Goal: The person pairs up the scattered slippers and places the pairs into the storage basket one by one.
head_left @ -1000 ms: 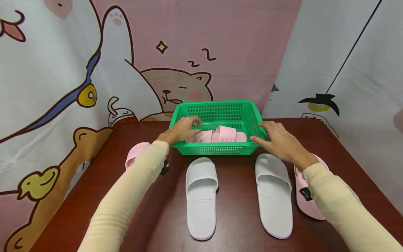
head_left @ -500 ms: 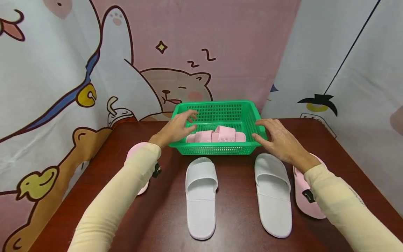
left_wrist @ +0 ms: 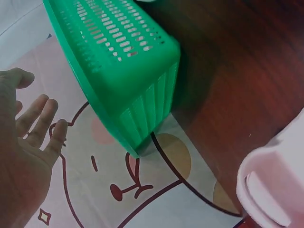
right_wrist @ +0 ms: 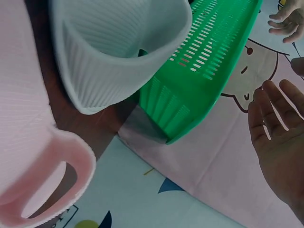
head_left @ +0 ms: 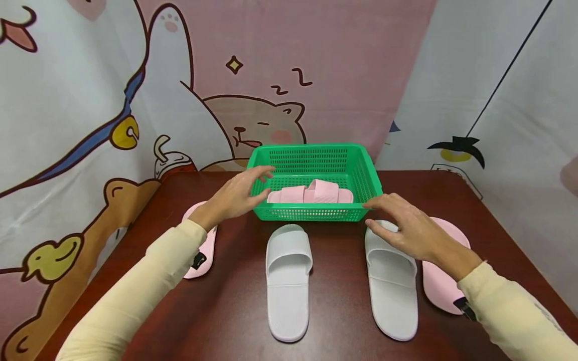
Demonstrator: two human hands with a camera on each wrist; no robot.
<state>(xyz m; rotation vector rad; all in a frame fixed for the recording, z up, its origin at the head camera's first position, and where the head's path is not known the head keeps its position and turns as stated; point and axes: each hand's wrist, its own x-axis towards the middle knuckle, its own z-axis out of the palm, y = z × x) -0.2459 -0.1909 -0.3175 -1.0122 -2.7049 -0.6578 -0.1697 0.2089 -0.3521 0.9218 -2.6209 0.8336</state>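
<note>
The head view looks down on two pink slippers (head_left: 324, 192) inside the green basket (head_left: 311, 213); each wrist view shows a ribbed end instead. The left hand (head_left: 234, 195) and right hand (head_left: 410, 229) hover near it, fingers loosely spread. Only the right wrist view bares the strap (right_wrist: 78, 151) of the rightmost slipper (head_left: 444, 276) on the table (head_left: 338, 286).

Green basket (head_left: 311, 206) at mid-frame, pink slippers (head_left: 325, 191) inside
The person's left hand (head_left: 236, 195) hovers left of centre, the right hand (head_left: 408, 228) right of centre; two white slippers (head_left: 289, 306) lie lower centre and lower right, flanked by outer pink slippers (head_left: 439, 284).
</note>
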